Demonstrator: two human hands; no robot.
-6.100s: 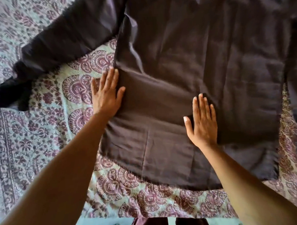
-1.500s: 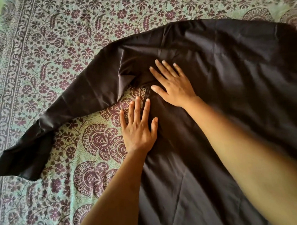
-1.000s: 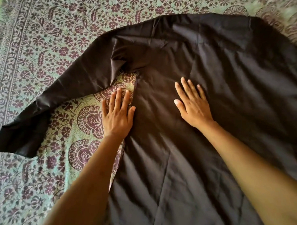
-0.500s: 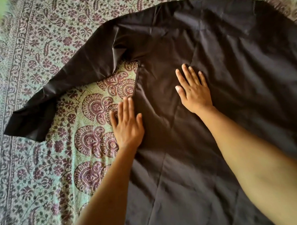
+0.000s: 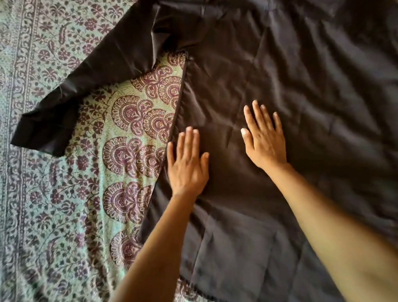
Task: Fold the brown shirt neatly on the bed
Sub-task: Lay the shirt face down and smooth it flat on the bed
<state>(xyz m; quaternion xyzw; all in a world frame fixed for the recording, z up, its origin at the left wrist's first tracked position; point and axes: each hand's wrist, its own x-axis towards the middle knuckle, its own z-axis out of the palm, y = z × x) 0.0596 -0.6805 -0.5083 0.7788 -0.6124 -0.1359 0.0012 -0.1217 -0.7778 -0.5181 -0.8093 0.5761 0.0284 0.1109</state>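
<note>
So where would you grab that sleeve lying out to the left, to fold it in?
Probably at the cuff, its loose far end, coming from the left with the left hand. The sleeve lies flat, stretched away from the shirt, so lifting the cuff should carry its whole length over.

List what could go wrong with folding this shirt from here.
1. The sleeve is bunched where it joins the body. Folding it in as it lies would likely trap those creases.
2. The brown shirt shows wrinkles beyond the right hand. Left unsmoothed, they may get pressed into the fold.
3. The left hand lies flat at the shirt's side edge. A sideways push could drag that edge crooked.
</note>
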